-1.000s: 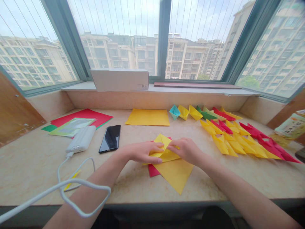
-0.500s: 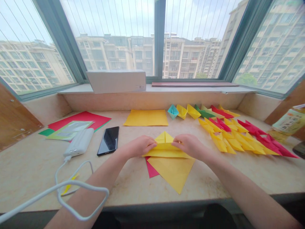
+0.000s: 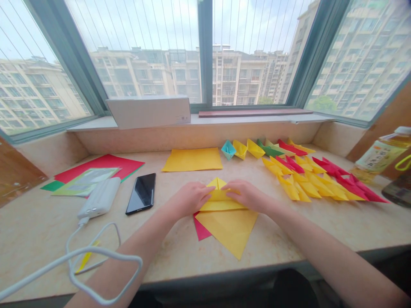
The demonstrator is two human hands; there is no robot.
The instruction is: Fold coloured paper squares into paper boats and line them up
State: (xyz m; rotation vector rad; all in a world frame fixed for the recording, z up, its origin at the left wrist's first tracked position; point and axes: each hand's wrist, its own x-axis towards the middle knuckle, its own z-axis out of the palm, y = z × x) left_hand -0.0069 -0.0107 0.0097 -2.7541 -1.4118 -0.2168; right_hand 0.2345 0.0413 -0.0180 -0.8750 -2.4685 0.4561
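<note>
A folded yellow paper (image 3: pixel 221 206) with a pointed top lies on the counter in front of me. My left hand (image 3: pixel 194 197) has its fingers closed on the paper's left side, near the peak. On the right side my right hand (image 3: pixel 245 193) grips the same paper, fingers bent over its upper part. Under it are a flat yellow sheet (image 3: pixel 236 233), its corner pointing towards me, and a red sheet (image 3: pixel 201 229) showing at the left. My fingers hide part of the fold.
Folded paper boats (image 3: pixel 308 179), several of them, stand at the right near a bottle (image 3: pixel 380 156). Left are a black phone (image 3: pixel 141 193), a white power bank (image 3: pixel 100 197) with a cable (image 3: pixel 109 252), and red paper (image 3: pixel 96 166). Yellow sheets (image 3: pixel 192 159) lie behind my hands.
My hands have come closer together and moved up towards the paper's peak. The lower flap now sits flatter. The whole view has shifted slightly, so things appear further left.
</note>
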